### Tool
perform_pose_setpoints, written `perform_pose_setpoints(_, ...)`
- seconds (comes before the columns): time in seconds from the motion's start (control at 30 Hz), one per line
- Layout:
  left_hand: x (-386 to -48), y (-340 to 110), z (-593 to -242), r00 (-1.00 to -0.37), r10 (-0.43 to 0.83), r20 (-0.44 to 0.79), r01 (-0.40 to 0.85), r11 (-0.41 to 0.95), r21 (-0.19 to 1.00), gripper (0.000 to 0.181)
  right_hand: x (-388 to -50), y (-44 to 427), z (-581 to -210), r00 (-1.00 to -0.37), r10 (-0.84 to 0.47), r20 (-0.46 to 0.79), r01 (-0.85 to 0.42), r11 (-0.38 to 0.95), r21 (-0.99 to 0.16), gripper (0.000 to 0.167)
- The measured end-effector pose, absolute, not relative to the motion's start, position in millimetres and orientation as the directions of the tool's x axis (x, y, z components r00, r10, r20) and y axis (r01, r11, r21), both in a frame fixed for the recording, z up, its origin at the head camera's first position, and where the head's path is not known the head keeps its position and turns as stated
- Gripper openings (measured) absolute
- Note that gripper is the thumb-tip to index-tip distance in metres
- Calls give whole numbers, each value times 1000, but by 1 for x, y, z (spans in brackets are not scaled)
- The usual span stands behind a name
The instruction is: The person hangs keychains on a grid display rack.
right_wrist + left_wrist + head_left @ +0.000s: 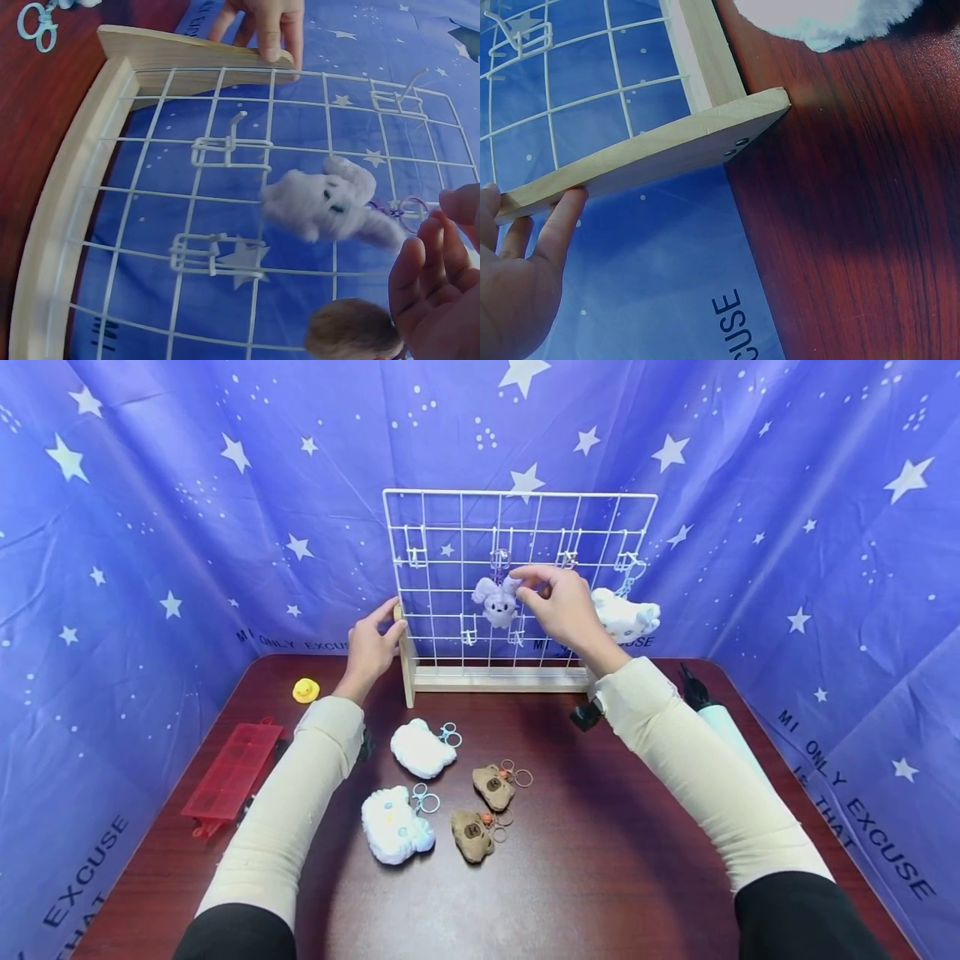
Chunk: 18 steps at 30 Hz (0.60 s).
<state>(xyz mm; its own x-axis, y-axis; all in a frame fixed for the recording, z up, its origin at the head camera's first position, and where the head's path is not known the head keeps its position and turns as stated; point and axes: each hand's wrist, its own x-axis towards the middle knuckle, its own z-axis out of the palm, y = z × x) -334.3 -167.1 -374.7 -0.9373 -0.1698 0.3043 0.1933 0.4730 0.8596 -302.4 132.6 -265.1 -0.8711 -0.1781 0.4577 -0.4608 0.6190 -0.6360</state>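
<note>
A white wire grid [442,589] stands upright in a wooden base. My left hand [372,647] grips the wooden side post [630,154], fingers on one side and thumb on the other. A lilac long-eared plush [498,603] hangs from a hook by a purple ring [413,214]. Beside its ear is my right hand [558,606], fingers slightly bent and fingertips close to the ring in the right wrist view; no firm pinch shows. A brown plush [352,330] hangs below that hand there, and the head view hides it. A white plush [626,614] hangs at the right.
Two white plushes [422,749] and two brown ones [493,787] with rings lie on the table [585,877]. At the left are a yellow duck [305,691] and a red compartment box [234,772]. A pale cylinder with a black top [731,735] lies at the right.
</note>
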Motion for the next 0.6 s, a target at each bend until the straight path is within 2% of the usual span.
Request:
perform_pose_setpoints(0.37,-334,-168,-373,-938,-170,301,184,491,851,47,-287,151,-292,-856,-300,422,-512,611,-604,25)
perform_pose_setpoints(0.6,-334,-168,-372,-944,-165,284,176,476,862,48,-278,157,-312,-862,-321,393,-505,615,-605,24)
